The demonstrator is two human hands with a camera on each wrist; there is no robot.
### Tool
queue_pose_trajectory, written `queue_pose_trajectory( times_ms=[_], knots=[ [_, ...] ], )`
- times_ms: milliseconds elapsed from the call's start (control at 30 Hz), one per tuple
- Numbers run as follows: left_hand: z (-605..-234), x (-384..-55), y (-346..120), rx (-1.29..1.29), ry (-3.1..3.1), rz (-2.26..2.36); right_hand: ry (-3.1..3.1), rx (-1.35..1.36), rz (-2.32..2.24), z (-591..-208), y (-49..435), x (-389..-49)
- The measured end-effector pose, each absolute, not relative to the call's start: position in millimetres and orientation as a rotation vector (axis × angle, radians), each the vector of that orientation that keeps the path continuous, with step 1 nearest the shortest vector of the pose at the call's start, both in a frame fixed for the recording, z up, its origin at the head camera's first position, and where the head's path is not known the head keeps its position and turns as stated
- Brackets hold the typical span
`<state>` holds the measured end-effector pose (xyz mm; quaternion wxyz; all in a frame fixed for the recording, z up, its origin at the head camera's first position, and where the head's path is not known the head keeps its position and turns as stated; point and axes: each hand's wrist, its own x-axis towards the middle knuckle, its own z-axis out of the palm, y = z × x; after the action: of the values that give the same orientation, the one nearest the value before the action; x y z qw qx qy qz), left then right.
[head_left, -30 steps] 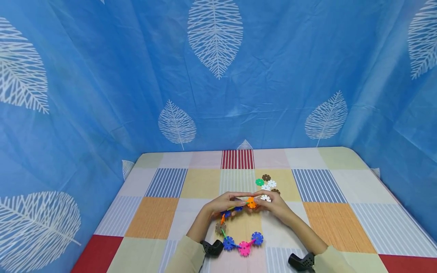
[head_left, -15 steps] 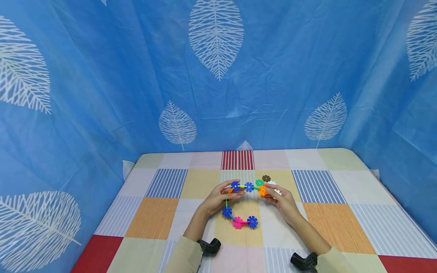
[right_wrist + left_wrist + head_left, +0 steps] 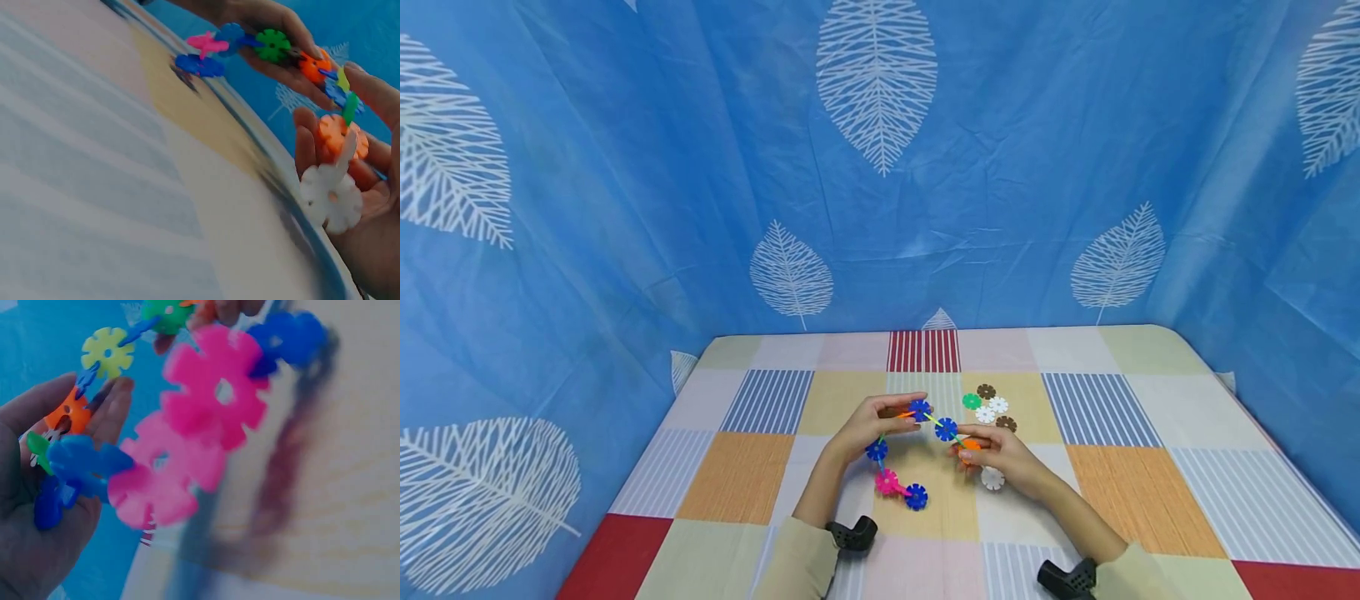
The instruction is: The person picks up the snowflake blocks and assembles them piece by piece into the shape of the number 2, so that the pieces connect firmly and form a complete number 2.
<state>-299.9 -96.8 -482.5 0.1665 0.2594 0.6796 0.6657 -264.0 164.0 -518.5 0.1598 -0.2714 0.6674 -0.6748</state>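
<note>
A chain of interlocking plastic snowflake discs [image 3: 946,430] hangs in a curve between both hands above the table. My left hand [image 3: 863,432] pinches it near a blue disc, and an orange disc [image 3: 74,412] shows between thumb and fingers in the left wrist view. From that side dangles the loose end, with a pink disc [image 3: 886,482] and a blue disc [image 3: 916,497] last. My right hand [image 3: 1009,457] holds the other stretch at an orange disc [image 3: 340,136]. Past it, a white disc [image 3: 332,199] forms that end of the chain, overlapping the right palm in the right wrist view.
Several loose discs lie on the table beyond the right hand: a green one [image 3: 972,402], white ones [image 3: 985,414] and brown ones [image 3: 1006,424]. A patchwork cloth [image 3: 1105,400] covers the table. Blue leaf-print curtains [image 3: 1000,167] stand behind and at both sides.
The hands, close together at the orange disc earlier, have parted and lifted the chain. Since half a second ago, the right hand has come nearer the body and the loose pink-and-blue end has swung left.
</note>
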Motion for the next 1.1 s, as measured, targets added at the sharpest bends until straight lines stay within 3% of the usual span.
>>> queue_pose_trajectory(
  times_ms=[233, 567, 933, 1100],
  knots=[
    [-474, -298, -96, 0.829, 1.959, 1.855, 1.948, -0.564, -2.030, -511, 149, -256],
    [-477, -300, -82, 0.814, 1.508, 2.350, 1.631, -0.473, -2.600, -506, 137, -252],
    [-485, -297, -61, 0.545, 1.525, 2.751, 1.898, -0.024, -2.731, -510, 110, -238],
    [-490, -300, -66, 0.379, 1.556, 2.844, 2.152, -0.096, -2.597, -513, 94, -230]
  ],
)
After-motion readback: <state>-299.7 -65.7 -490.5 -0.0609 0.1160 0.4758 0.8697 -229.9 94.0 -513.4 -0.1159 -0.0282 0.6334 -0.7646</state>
